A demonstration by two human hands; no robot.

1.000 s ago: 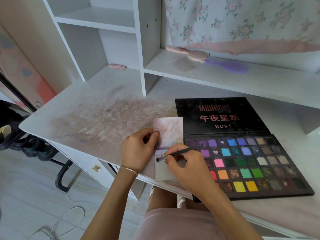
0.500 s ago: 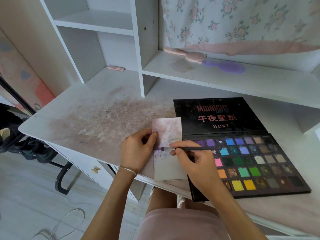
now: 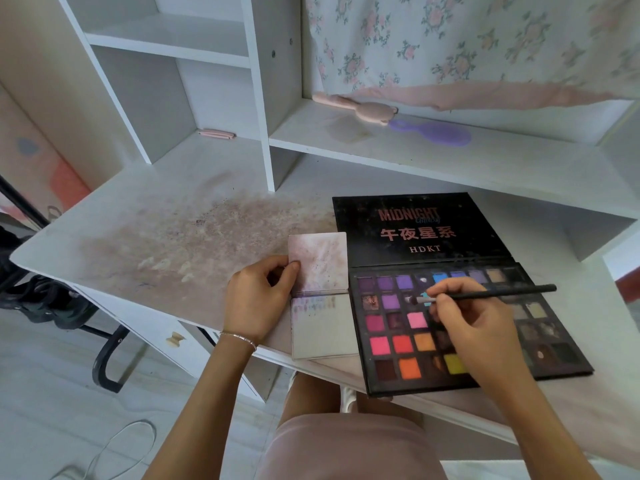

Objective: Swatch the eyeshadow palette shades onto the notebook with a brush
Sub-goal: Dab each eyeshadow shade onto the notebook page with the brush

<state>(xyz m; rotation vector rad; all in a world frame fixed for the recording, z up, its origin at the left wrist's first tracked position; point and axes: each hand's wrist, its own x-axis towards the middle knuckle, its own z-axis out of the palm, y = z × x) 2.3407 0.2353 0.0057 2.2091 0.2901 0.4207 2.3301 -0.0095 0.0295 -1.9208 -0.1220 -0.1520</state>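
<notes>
The brush (image 3: 485, 293) is carried off the notebook (image 3: 320, 296) and across to the palette (image 3: 460, 320); a moment ago its tip was on the lower page, now it is set over a pan in the second row, between the purple pan and the teal one. Whether bristles are in the powder or just above cannot be told. The right hand (image 3: 471, 327) is moved with it and now covers the middle pans.

Judged from this: one stroke is finished and a fresh shade is being loaded. A short band of faint purple and bluish marks is seen along the top of the lower page; the rest of that page is bare, so most shades are left to swatch.

Fingers, right: thumb and forefinger are pinched narrow on the handle near the ferrule; the other fingers are curled beneath. The handle is pointed out to the right, nearly level.

Fingers, left: the left hand (image 3: 258, 299) is laid at the notebook's left edge, the thumb pressed on the stained upper page, the remaining fingers loosely bent. The notebook is held flat and open, not lifted.

Positions: the notebook is lying on the desk (image 3: 156, 216) just beside the palette's left edge, its lower page reaching the desk's front edge. The palette is lying open, lid flat behind.
</notes>
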